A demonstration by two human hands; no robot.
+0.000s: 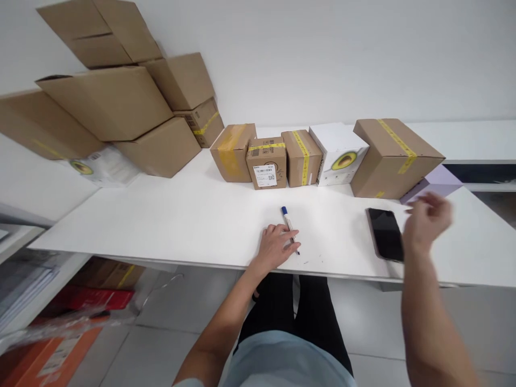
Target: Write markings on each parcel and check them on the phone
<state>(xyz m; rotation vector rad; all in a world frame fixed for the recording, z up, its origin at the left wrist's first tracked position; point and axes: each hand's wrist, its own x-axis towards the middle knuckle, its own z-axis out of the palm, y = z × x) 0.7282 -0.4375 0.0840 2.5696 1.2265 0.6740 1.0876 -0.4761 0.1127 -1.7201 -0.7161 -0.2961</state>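
At the bottom of the frame the person's 2 forearms rise from a light blue shirt and dark trousers toward a white table (pixel 181 226). Just below centre, the left hand (pixel 277 246) lies palm down on the table near its front edge, fingers spread slightly and flat, gripping nothing. A pen (pixel 289 228) with a blue cap lies on the table just beside it, the far fingers touching or overlapping the pen's lower part; the capped end points up the frame, away from the person.

At centre right, the right hand (pixel 428 217) hangs above the table, blurred; its fingers look loosely apart and hold nothing. Just left of it a dark phone (pixel 386 234) lies flat, screen up, near the front edge.

Farther back, across the middle of the frame, 5 small boxes stand in a row, touching or nearly so: a brown box with yellow tape (pixel 233 152), a brown box with a white label (pixel 266 162), a third taped brown box (pixel 302 157), a white box with an avocado print (pixel 338 155) and a larger taped brown box (pixel 393 157). A pale lilac box (pixel 437 183) shows behind the right hand.

In the upper left, a heap of large cardboard boxes (pixel 108 102) leans against the white wall, with a white avocado-print package (pixel 102 166) under it. At lower left, beneath the table, red and orange packages (pixel 60 333) lie on shelving.
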